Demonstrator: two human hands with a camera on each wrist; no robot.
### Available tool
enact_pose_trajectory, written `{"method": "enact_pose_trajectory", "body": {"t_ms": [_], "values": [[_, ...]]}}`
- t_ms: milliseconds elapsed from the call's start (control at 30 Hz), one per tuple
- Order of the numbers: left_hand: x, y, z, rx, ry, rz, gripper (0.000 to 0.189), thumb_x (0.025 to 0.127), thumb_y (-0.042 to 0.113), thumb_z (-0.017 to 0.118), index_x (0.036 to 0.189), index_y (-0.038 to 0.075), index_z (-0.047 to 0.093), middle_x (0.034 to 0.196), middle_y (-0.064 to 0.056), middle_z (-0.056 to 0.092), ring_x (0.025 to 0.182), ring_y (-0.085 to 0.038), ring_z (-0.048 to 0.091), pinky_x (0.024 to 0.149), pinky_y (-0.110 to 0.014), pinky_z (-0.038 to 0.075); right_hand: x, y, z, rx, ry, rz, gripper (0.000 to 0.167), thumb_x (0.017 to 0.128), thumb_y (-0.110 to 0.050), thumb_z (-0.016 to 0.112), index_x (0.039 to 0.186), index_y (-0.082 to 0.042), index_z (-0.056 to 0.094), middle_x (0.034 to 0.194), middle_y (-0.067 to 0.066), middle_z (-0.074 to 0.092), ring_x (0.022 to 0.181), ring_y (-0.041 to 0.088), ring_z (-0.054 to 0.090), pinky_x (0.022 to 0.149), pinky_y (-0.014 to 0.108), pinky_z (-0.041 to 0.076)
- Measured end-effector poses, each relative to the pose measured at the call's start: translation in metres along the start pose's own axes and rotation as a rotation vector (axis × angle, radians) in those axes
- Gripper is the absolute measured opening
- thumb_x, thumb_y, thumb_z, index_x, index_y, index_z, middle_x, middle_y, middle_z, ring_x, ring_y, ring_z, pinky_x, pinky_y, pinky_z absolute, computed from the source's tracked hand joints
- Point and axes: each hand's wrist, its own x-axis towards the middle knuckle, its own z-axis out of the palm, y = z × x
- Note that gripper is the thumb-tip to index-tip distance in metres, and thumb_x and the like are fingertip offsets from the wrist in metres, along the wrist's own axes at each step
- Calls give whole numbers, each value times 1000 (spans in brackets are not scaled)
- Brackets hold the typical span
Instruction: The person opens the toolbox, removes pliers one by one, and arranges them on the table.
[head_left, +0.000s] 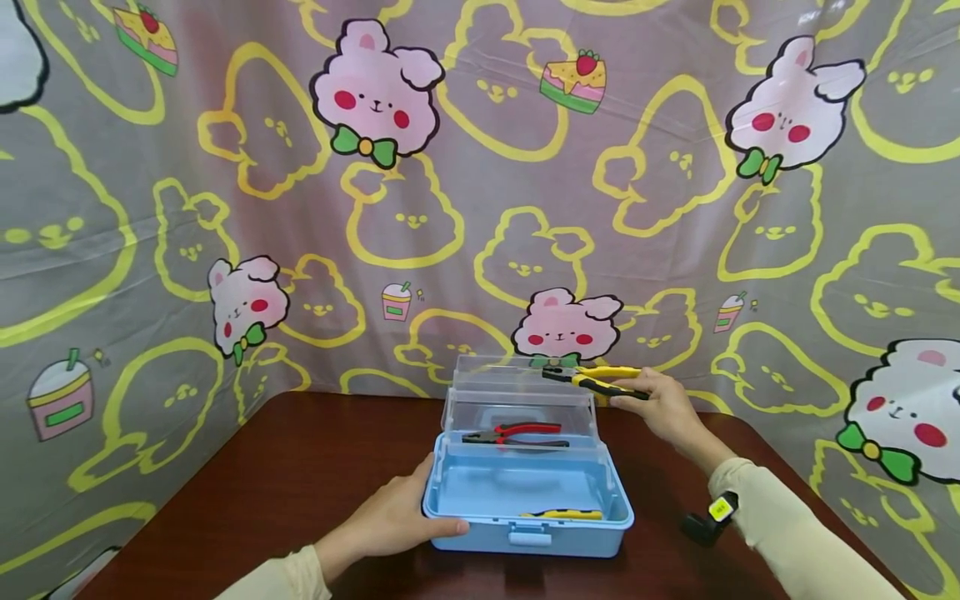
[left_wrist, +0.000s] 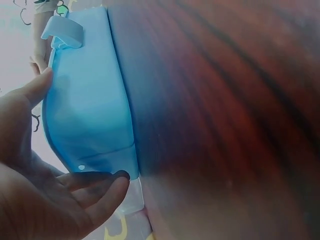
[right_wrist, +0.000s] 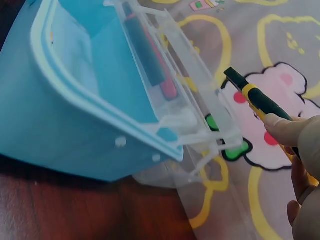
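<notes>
A light blue toolbox (head_left: pixel 480 533) stands on the table with its clear lid raised. My left hand (head_left: pixel 393 512) holds its front left corner, the thumb over the front rim and the fingers along the side. In the left wrist view, that hand (left_wrist: pixel 60 185) curls about the box end. Above the box's back right, my right hand (head_left: pixel 663 407) grips yellow-and-black pliers (head_left: pixel 592 382) by the handles, their head pointing left. Red-handled pliers (head_left: pixel 525 431) lie in the clear upper tray (head_left: pixel 468 400). A yellow-and-black tool (head_left: pixel 566 514) lies in the bottom, partly hidden by the front wall.
The dark brown table (head_left: pixel 315 467) reaches back to a patterned curtain (head_left: pixel 420 275). A white latch (head_left: pixel 530 536) sits on the box front. A black strap with a yellow-faced device (head_left: pixel 722 507) is on the right wrist.
</notes>
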Motion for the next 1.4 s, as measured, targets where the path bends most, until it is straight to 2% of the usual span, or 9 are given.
{"method": "enact_pose_trajectory", "body": {"t_ms": [433, 600, 767, 867, 1033, 1100, 1167, 1267, 1400], "values": [[1, -2, 2, 16, 5, -2, 118, 82, 64, 80, 164, 6, 19, 139, -18, 61, 104, -20, 67, 86, -52, 54, -24, 40, -20, -104, 105, 18, 27, 92, -13, 81, 115, -1, 79, 83, 6, 46, 74, 23, 41, 59, 33, 35], [0, -3, 2, -1, 2, 3, 117, 82, 62, 80, 165, 6, 19, 138, -18, 61, 103, -20, 67, 86, -52, 54, -31, 54, -27, -141, 106, 25, 28, 92, -12, 81, 117, 0, 78, 83, 6, 46, 75, 24, 41, 59, 34, 34], [0, -2, 2, 9, 7, 6, 117, 82, 63, 80, 164, 6, 20, 139, -18, 61, 103, -20, 67, 86, -52, 54, -38, 67, -31, -167, 108, 31, 28, 93, -15, 80, 117, 1, 78, 99, 12, 58, 87, 27, 49, 66, 36, 39], [0, -1, 2, 12, 9, 7, 117, 82, 63, 80, 164, 5, 20, 139, -18, 61, 104, -20, 67, 86, -52, 54, -41, 76, -33, -171, 110, 36, 30, 94, -16, 80, 118, 1, 77, 107, 12, 61, 92, 26, 50, 69, 36, 39], [0, -1, 1, 18, 11, 5, 117, 82, 63, 80, 164, 4, 21, 140, -18, 60, 106, -21, 66, 87, -52, 53, -45, 90, -34, -169, 103, 60, 32, 93, -18, 81, 119, 0, 77, 94, 9, 54, 81, 25, 42, 62, 35, 33], [0, -1, 1, 19, 11, 6, 117, 82, 63, 80, 164, 4, 21, 140, -18, 60, 106, -21, 66, 87, -52, 53, -47, 95, -34, -165, 94, 77, 34, 92, -19, 81, 119, 1, 76, 105, 20, 61, 90, 34, 53, 69, 39, 44], [0, -1, 2, 15, 12, 10, 117, 82, 63, 80, 164, 4, 21, 141, -19, 59, 106, -21, 66, 88, -53, 53, -47, 99, -34, -159, 81, 94, 36, 92, -19, 81, 120, 3, 75, 124, 34, 59, 111, 49, 55, 85, 52, 48], [0, 0, 2, 14, 14, 15, 118, 82, 62, 80, 164, 4, 20, 141, -19, 59, 106, -21, 65, 87, -52, 53, -49, 103, -34, -141, 65, 127, 41, 93, -21, 80, 122, 6, 73, 145, 45, 39, 136, 60, 34, 102, 69, 33], [0, 0, 1, 19, 15, 19, 118, 82, 63, 80, 164, 4, 19, 141, -18, 59, 106, -20, 65, 87, -51, 53, -50, 109, -33, -110, 44, 177, 44, 94, -23, 79, 125, 8, 70, 149, 45, 32, 141, 60, 28, 105, 70, 30]]}}
